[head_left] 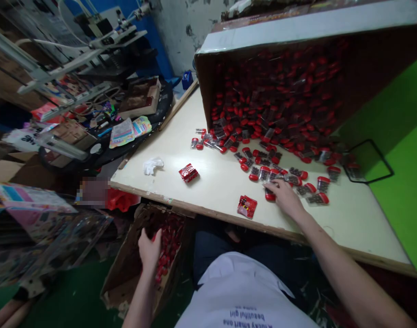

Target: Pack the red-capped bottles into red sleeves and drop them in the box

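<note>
My right hand [285, 197] rests among loose red-capped clear tubes [263, 174] on a cream table [222, 200], its fingertips touching them. A tipped cardboard box [208, 82] holds a heap of the same tubes [276, 95], which spill from its open side. Two red foil packets lie on the table, one [247, 207] just left of my right hand and one [188, 173] farther left. Below the table's near edge, my left hand [149, 250] is at a low cardboard box [119, 278] of red-capped items [169, 243]. Whether that hand holds anything is hidden.
A crumpled white tissue [152, 165] lies on the table. A green surface [396, 200] and black wire frame [368, 161] are at the right. At the left stands a cluttered bench with a white articulated lamp [74, 52], papers and a red bag [121, 200].
</note>
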Available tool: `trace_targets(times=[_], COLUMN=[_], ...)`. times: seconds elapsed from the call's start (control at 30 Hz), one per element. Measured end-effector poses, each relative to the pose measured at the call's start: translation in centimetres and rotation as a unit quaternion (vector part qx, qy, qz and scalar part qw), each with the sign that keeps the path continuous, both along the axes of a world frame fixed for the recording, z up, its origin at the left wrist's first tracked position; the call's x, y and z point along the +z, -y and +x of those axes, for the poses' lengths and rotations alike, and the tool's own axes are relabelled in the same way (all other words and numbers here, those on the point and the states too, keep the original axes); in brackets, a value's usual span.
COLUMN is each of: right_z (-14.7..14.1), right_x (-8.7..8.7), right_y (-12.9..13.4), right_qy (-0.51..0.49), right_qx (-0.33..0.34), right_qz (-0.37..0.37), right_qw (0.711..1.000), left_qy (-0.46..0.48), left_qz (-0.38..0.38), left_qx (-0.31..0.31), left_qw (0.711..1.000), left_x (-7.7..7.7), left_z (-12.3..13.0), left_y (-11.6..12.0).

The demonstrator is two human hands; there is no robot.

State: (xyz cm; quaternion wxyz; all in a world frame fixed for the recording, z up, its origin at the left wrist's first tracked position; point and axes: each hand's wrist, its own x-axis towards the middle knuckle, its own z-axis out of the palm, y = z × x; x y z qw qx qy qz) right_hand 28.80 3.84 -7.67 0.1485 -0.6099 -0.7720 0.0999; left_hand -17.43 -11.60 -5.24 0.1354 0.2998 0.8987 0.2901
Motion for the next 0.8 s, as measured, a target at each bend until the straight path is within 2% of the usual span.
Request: trace_targets(times=[0.07, 0.13, 0.2, 0.3, 0.37, 0.43, 0.5, 0.6, 0.67, 0.8], right_z=[0.0, 0.0, 0.1, 0.4, 0.4, 0.1, -0.8, -2.7, -4.2, -6.7], right_x=[0.2, 0.7, 1.4, 2.4, 2.9, 3.1, 3.0, 2.3, 1.7, 0.7], right_y=[-1.5, -2.7, -3.5, -3.7, -3.2, -2.0, -0.4, 1.9, 2.9, 3.8], right_qy=[0.061, 0.092, 0.103, 0.097, 0.062, -0.013, -0.123, -0.285, -0.389, -0.561], right_qx=[0.054, 0.093, 0.116, 0.136, 0.133, 0.096, 0.031, -0.057, -0.111, -0.218], right_qz=[-0.028, -0.034, -0.023, -0.004, -0.004, -0.019, -0.040, -0.066, -0.084, -0.143], right_qw=[0.996, 0.991, 0.988, 0.986, 0.989, 0.995, 0.991, 0.954, 0.910, 0.786], left_qy=[0.081, 0.179, 0.247, 0.272, 0.263, 0.240, 0.223, 0.255, 0.279, 0.269], left_qz=[0.062, 0.095, 0.091, 0.068, 0.051, 0.030, 0.007, 0.005, 0.011, -0.002], left_qx=[-0.075, -0.173, -0.240, -0.284, -0.296, -0.306, -0.311, -0.306, -0.313, -0.359], left_qw=[0.992, 0.964, 0.934, 0.917, 0.917, 0.921, 0.924, 0.917, 0.908, 0.894], left_x=[0.6, 0.7, 0.5, -0.3, -0.9, -1.4, -1.8, -2.1, -2.2, -2.2], left_z=[3.2, 8.2, 13.8, 20.4, 22.9, 23.9, 23.9, 23.3, 22.9, 22.3], left_y=[-1.6, -4.1, -6.7, -9.7, -10.9, -11.5, -11.8, -11.9, -11.9, -11.5])
